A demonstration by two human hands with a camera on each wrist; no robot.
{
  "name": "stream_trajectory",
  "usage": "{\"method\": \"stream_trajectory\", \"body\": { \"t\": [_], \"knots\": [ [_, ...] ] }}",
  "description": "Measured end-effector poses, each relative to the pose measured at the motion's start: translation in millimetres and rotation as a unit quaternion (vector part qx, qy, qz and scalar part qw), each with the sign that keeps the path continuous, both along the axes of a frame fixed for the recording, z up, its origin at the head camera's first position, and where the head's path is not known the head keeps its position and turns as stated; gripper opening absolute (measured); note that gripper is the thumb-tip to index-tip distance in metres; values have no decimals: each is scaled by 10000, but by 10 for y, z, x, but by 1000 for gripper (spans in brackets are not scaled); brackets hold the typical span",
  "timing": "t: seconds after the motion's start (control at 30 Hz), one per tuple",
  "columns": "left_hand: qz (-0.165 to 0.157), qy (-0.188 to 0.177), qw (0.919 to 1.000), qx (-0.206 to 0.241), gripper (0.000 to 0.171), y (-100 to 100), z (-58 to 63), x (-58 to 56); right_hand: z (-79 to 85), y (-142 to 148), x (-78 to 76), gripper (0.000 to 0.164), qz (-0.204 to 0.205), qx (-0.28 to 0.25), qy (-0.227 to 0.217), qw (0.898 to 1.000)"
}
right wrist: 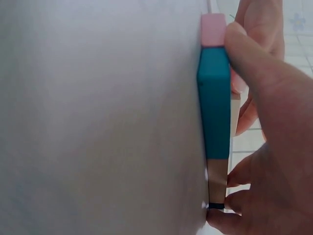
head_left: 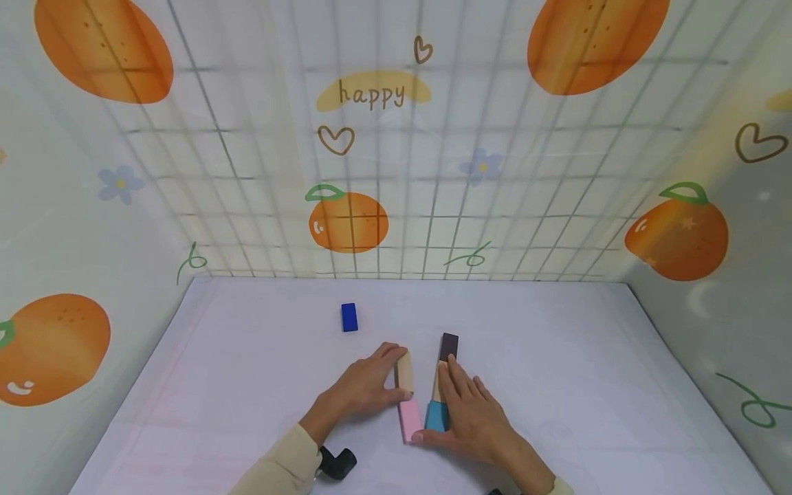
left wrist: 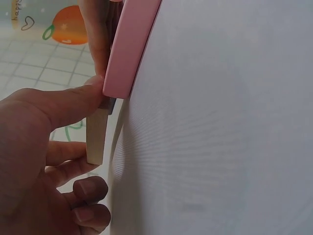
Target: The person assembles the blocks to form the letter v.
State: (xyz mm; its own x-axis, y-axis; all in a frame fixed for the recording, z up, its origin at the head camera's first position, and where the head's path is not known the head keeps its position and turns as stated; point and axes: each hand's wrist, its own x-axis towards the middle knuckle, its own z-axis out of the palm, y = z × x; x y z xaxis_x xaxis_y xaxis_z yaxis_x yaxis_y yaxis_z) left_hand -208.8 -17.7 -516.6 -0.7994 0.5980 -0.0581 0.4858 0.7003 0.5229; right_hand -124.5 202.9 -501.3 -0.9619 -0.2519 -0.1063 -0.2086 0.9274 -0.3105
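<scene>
Two rows of small blocks lie on the table. My left hand (head_left: 361,385) pinches a beige block (head_left: 404,373) lengthwise, thumb at its near end and fingertips at the far end. Touching that near end is a pink block (head_left: 410,421). The other row, to the right, has a dark brown block (head_left: 449,345), a second beige block (head_left: 438,385) partly covered by fingers, and a teal block (head_left: 436,416). Along this row rests my right hand (head_left: 479,416), its fingers straight and its thumb against the near end of the pink block.
A dark blue block (head_left: 349,317) lies apart, farther back on the white table (head_left: 247,330). Behind the table rises a wire grid (head_left: 396,158) covered by a fruit-print cloth. Beside the left sleeve (head_left: 281,457) a black wrist device (head_left: 338,464) shows.
</scene>
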Motion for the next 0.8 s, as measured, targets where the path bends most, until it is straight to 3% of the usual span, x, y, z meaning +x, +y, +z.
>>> {"method": "stream_trajectory", "body": {
  "t": [0.8],
  "knots": [
    [-178,-51,9998,-33,80,-79,5,29,-5,8,-6,133,24,3,-53,10000]
  ]
}}
